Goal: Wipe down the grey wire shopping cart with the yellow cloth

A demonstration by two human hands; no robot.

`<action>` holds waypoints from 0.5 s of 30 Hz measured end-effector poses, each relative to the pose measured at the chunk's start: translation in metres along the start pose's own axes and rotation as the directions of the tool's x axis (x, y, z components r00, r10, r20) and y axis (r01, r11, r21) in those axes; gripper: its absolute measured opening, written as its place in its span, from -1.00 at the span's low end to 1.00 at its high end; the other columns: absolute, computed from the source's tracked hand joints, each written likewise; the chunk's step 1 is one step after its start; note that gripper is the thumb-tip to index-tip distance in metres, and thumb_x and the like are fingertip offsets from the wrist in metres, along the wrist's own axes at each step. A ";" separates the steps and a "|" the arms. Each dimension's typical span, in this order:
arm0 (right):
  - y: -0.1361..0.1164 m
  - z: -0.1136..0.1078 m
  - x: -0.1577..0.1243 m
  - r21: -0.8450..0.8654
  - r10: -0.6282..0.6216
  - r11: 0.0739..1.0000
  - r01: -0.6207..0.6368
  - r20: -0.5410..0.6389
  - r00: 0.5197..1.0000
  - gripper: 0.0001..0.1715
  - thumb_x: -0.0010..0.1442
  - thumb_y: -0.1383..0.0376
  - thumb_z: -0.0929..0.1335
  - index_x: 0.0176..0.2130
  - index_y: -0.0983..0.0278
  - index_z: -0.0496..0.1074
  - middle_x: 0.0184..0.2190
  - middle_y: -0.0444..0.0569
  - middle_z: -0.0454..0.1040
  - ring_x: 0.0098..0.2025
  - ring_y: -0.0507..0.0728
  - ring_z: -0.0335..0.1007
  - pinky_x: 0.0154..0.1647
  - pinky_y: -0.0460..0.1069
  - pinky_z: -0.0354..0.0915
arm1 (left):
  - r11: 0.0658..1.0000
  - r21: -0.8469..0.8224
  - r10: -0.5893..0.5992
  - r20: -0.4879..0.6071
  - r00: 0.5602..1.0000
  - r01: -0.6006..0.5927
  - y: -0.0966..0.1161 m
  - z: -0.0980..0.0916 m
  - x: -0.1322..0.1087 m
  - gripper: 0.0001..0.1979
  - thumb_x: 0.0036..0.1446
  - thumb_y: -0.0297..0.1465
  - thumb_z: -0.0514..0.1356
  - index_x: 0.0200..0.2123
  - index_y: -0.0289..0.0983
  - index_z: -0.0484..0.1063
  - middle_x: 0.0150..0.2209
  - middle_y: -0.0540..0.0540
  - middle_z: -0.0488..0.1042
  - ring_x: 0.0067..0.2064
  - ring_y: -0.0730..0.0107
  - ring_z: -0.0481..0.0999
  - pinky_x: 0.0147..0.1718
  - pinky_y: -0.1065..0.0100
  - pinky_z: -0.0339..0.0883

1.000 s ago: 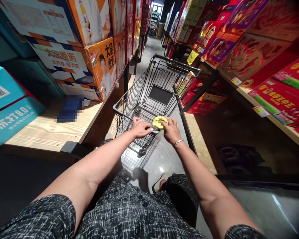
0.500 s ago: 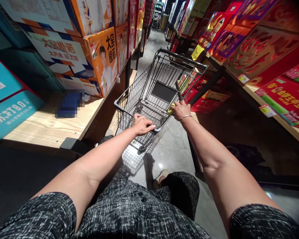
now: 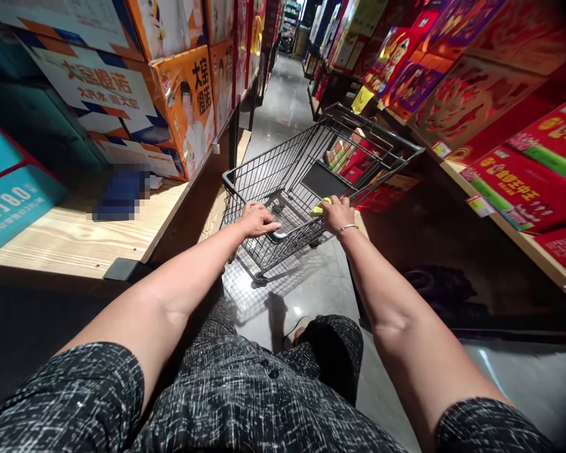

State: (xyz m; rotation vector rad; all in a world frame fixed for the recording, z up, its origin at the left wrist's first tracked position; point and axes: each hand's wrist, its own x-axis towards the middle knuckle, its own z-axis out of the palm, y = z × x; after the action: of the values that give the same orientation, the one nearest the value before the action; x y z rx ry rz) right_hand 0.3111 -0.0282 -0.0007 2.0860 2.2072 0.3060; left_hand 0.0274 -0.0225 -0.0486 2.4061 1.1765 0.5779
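Note:
A black wire shopping cart [image 3: 321, 180] stands slanted in the aisle in front of me, its near end close to my legs and its handle end far right. My left hand [image 3: 258, 220] is closed over the rim at the near end, the thumb lying along the bar. In my right hand [image 3: 338, 215], a yellow cloth [image 3: 320, 206] is pressed between the fingers against the cart's right side rim. A thin bracelet circles that wrist. The cart's basket has nothing visible in it, only its wire bottom and a dark panel.
Orange and white drink cartons [image 3: 183, 113] are stacked on the wooden shelf [image 3: 136, 242] at left, beside a blurred dark blue object [image 3: 121, 192] and a turquoise box [image 3: 21, 207]. Red gift boxes [image 3: 514, 182] line the right shelf. The tiled aisle [image 3: 290, 82] runs ahead between shelves.
The cart has turned, its handle end swinging right and closer to the right shelf. Both hands stay at its rim, the right one still with the yellow cloth.

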 end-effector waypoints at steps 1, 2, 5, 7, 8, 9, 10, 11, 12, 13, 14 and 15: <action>-0.001 0.002 -0.003 0.031 0.005 1.000 -0.005 -0.014 1.000 -0.56 0.31 0.37 0.23 0.08 0.10 0.48 0.11 0.11 0.32 0.08 0.29 0.09 -0.09 0.11 0.22 | 1.000 0.018 0.020 -0.007 1.000 -0.020 0.000 -0.001 -0.001 -0.55 0.26 -0.07 0.17 -0.56 -0.24 0.46 -0.31 -0.04 0.56 0.05 0.17 0.37 0.25 -0.02 -0.14; -0.003 0.004 -0.007 0.067 0.011 0.998 -0.008 -0.035 0.999 -0.54 0.28 0.38 0.24 0.09 0.10 0.47 0.12 0.12 0.32 0.08 0.30 0.10 -0.09 0.11 0.23 | 0.999 0.031 0.044 -0.001 0.999 -0.044 0.002 -0.001 -0.004 -0.58 0.28 -0.10 0.13 -0.52 -0.23 0.48 -0.29 -0.04 0.57 0.05 0.17 0.38 0.26 -0.03 -0.14; -0.016 0.016 -0.018 0.204 0.026 0.979 0.001 -0.132 0.991 -0.48 0.19 0.43 0.28 0.10 0.16 0.47 0.14 0.13 0.31 0.08 0.31 0.09 -0.03 0.14 0.24 | 0.993 0.077 0.083 0.054 0.995 -0.087 0.006 0.000 -0.013 -0.58 0.34 -0.13 0.02 -0.37 -0.21 0.56 -0.30 -0.08 0.56 -0.04 0.17 0.39 0.26 -0.05 -0.08; -0.034 0.027 -0.027 0.299 0.013 0.952 0.061 -0.238 0.971 -0.42 0.12 0.47 0.28 0.10 0.20 0.47 0.16 0.13 0.28 0.10 0.30 0.09 0.04 0.17 0.23 | 0.990 0.119 0.062 0.060 0.996 -0.069 0.004 -0.002 -0.017 -0.55 0.36 -0.12 -0.02 -0.30 -0.23 0.58 -0.29 -0.12 0.54 -0.04 0.13 0.37 0.26 -0.07 -0.05; -0.045 0.034 -0.031 0.338 0.002 0.936 0.104 -0.300 0.954 -0.39 0.09 0.49 0.28 0.11 0.20 0.47 0.18 0.12 0.27 0.12 0.30 0.08 0.09 0.18 0.21 | 0.989 0.134 0.051 0.055 0.997 -0.058 0.002 -0.003 -0.018 -0.54 0.36 -0.12 -0.03 -0.29 -0.23 0.58 -0.27 -0.13 0.53 -0.02 0.10 0.36 0.27 -0.08 -0.05; -0.056 0.041 -0.036 0.366 -0.009 0.918 0.151 -0.362 0.932 -0.35 0.07 0.51 0.27 0.12 0.19 0.46 0.20 0.12 0.25 0.15 0.29 0.07 0.14 0.19 0.19 | 0.989 0.139 0.046 0.061 0.997 -0.054 -0.001 -0.006 -0.018 -0.54 0.36 -0.13 -0.04 -0.29 -0.23 0.57 -0.26 -0.13 0.53 -0.01 0.09 0.35 0.27 -0.09 -0.05; -0.069 0.047 -0.040 0.386 -0.018 0.902 0.196 -0.419 0.908 -0.33 0.07 0.51 0.26 0.14 0.18 0.45 0.22 0.10 0.23 0.19 0.29 0.06 0.19 0.20 0.17 | 0.989 0.135 0.046 0.078 0.996 -0.057 -0.005 -0.009 -0.018 -0.55 0.36 -0.14 -0.04 -0.30 -0.22 0.56 -0.26 -0.13 0.52 0.00 0.09 0.35 0.28 -0.08 -0.05; -0.081 0.054 -0.044 0.395 -0.024 0.889 0.233 -0.467 0.884 -0.32 0.09 0.51 0.26 0.16 0.15 0.44 0.24 0.09 0.21 0.23 0.29 0.04 0.23 0.22 0.14 | 0.991 0.122 0.046 0.095 0.994 -0.058 -0.009 -0.012 -0.017 -0.55 0.36 -0.14 -0.05 -0.32 -0.22 0.55 -0.26 -0.12 0.52 0.01 0.10 0.35 0.30 -0.08 -0.05; -0.092 0.061 -0.047 0.394 -0.033 0.881 0.263 -0.502 0.864 -0.32 0.12 0.49 0.26 0.18 0.11 0.43 0.26 0.07 0.19 0.26 0.29 0.02 0.25 0.23 0.12 | 0.994 0.102 0.038 0.110 0.993 -0.049 -0.012 -0.015 -0.015 -0.55 0.37 -0.16 -0.06 -0.33 -0.22 0.54 -0.25 -0.11 0.53 0.02 0.11 0.35 0.31 -0.07 -0.06; -0.102 0.068 -0.050 0.386 -0.047 0.877 0.286 -0.523 0.851 -0.33 0.16 0.48 0.26 0.20 0.07 0.42 0.27 0.05 0.18 0.28 0.29 0.00 0.28 0.24 0.10 | 0.997 0.076 0.021 0.118 0.993 -0.030 -0.015 -0.017 -0.014 -0.54 0.38 -0.17 -0.09 -0.33 -0.22 0.53 -0.24 -0.10 0.54 0.03 0.12 0.36 0.34 -0.07 -0.09; -0.112 0.075 -0.052 0.374 -0.062 0.878 0.300 -0.531 0.845 -0.35 0.19 0.46 0.27 0.20 0.03 0.42 0.27 0.04 0.19 0.30 0.29 -0.01 0.29 0.25 0.08 | 0.999 0.046 -0.002 0.122 0.992 -0.004 -0.017 -0.019 -0.012 -0.52 0.39 -0.19 -0.13 -0.33 -0.22 0.52 -0.23 -0.10 0.55 0.04 0.14 0.37 0.36 -0.06 -0.11; -0.120 0.082 -0.055 0.360 -0.078 0.882 0.304 -0.524 0.848 -0.37 0.22 0.44 0.27 0.20 0.00 0.43 0.26 0.02 0.21 0.30 0.29 -0.02 0.30 0.25 0.06 | 1.000 0.015 -0.028 0.122 0.992 0.026 -0.018 -0.021 -0.011 -0.50 0.41 -0.21 -0.17 -0.31 -0.22 0.52 -0.20 -0.10 0.56 0.05 0.16 0.38 0.38 -0.05 -0.15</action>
State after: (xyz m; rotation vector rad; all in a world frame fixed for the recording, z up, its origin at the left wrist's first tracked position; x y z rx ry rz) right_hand 0.2141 -0.0814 -0.1096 2.1283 3.0198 0.4052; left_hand -0.0009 -0.0178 -0.0426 2.3960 1.1627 0.4094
